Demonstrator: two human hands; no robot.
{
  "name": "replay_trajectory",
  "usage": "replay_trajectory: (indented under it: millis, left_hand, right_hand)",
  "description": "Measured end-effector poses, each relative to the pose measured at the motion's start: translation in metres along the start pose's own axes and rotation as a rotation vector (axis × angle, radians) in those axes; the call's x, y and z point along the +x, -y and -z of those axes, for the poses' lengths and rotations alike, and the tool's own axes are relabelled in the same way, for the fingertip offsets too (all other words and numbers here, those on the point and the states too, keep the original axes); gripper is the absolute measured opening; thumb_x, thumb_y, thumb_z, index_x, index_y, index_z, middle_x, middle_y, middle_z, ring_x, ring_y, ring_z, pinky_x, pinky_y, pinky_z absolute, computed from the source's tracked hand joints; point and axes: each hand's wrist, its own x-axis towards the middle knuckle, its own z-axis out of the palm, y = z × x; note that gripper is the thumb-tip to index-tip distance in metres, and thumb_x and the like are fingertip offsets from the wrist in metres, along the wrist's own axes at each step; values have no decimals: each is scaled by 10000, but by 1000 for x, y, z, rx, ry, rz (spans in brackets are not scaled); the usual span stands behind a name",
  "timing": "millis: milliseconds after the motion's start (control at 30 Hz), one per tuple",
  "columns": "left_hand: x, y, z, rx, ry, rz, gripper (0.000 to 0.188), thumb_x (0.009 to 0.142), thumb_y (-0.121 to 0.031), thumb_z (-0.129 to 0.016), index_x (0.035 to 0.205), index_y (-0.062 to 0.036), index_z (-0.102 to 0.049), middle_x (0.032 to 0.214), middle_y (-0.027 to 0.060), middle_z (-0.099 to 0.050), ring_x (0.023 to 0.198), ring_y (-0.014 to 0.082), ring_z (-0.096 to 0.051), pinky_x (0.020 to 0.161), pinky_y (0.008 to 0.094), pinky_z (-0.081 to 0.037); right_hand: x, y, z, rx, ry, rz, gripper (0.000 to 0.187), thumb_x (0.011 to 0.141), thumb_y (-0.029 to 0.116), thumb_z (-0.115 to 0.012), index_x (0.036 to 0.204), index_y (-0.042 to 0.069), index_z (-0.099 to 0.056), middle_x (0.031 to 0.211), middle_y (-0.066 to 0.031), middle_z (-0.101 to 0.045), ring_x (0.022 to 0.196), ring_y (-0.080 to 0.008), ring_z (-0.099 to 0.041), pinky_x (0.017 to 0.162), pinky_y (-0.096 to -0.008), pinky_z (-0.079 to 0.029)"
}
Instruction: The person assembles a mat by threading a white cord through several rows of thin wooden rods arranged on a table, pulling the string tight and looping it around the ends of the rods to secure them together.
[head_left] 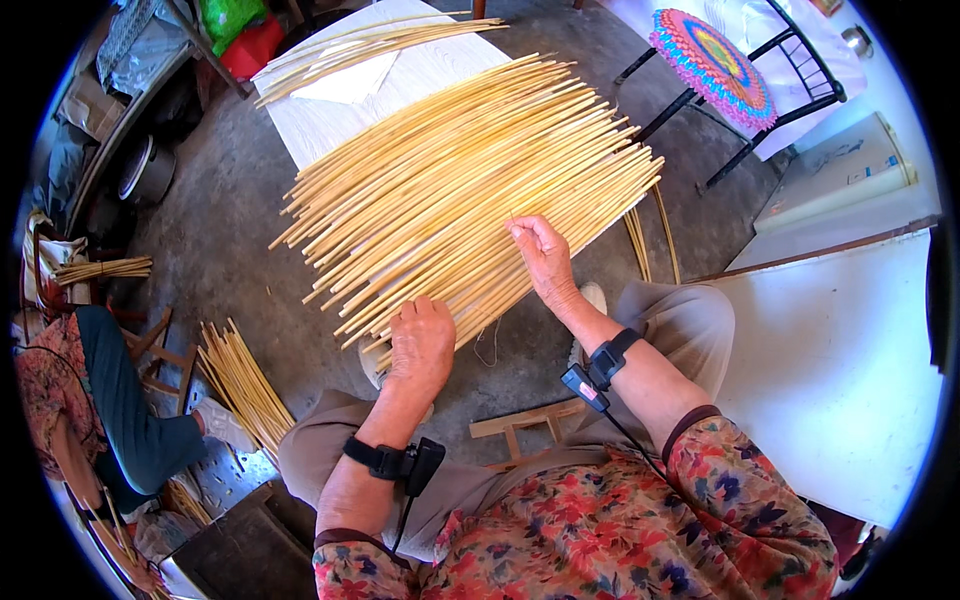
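Note:
Many slender yellow sticks [450, 170], like peeled reeds or canes, lie side by side in a mat-like layer over a pale wood-grain table. At the near left part of the layer, my left hand [421, 345] is closed with its fingers curled against the sticks; whatever it grips is hidden. Farther right, over the near sticks, my right hand [542, 255] is closed in a pinch, thumb against forefinger. Anything between those fingertips is too small to name. A thin thread [487, 352] dangles below the near edge, between my hands.
More sticks [400, 42] lie across the far end of the table [300, 125]. A stick bundle [243, 385] leans at the left near another person's leg [140, 390]. A low wooden stool [525, 425] is between my legs. A chair with a colourful round cushion [713, 68] stands far right.

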Motion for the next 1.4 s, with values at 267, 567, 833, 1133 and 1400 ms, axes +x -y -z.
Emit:
replay_trajectory:
  millis: [267, 567, 833, 1133, 1400]
  left_hand:
    - [2, -1, 1, 4, 39, 4, 155, 693, -15, -615, 841, -21, -568, 868, 145, -555, 824, 297, -589, 682, 373, -516]
    - [0, 6, 0, -137, 44, -9, 179, 695, 2, -619, 860, -11, -550, 875, 167, -552, 839, 325, -595, 715, 410, -525]
    - [-3, 17, 0, -229, 44, -55, 219, 674, 24, -627, 878, -20, -560, 895, 151, -564, 893, 309, -585, 736, 400, -519]
    - [-6, 12, 0, -139, 36, -94, 190, 712, -30, -620, 894, -19, -570, 896, 140, -560, 895, 299, -571, 726, 396, -519]
    - [-4, 5, 1, -31, 54, -78, 179, 700, -23, -622, 865, -17, -552, 880, 145, -557, 864, 296, -580, 693, 370, -521]
  right_hand:
    - [0, -6, 0, -19, -3, 34, 129, 919, 96, -564, 995, -7, -579, 974, -89, -655, 926, -140, -624, 843, -265, -483]
    - [1, -3, -2, -44, -16, 18, 127, 914, 99, -569, 986, -5, -584, 974, -84, -654, 917, -142, -625, 841, -268, -484]
    - [1, -1, -1, -69, -6, 12, 126, 916, 97, -563, 983, -9, -582, 971, -82, -653, 926, -138, -622, 852, -271, -480]
    - [-2, 0, -1, -19, -2, -3, 129, 922, 95, -556, 987, -15, -580, 984, -80, -652, 950, -139, -618, 865, -268, -476]
    - [-2, -2, 0, 34, 5, -17, 127, 919, 85, -560, 1000, -12, -578, 991, -89, -653, 965, -138, -615, 869, -267, -475]
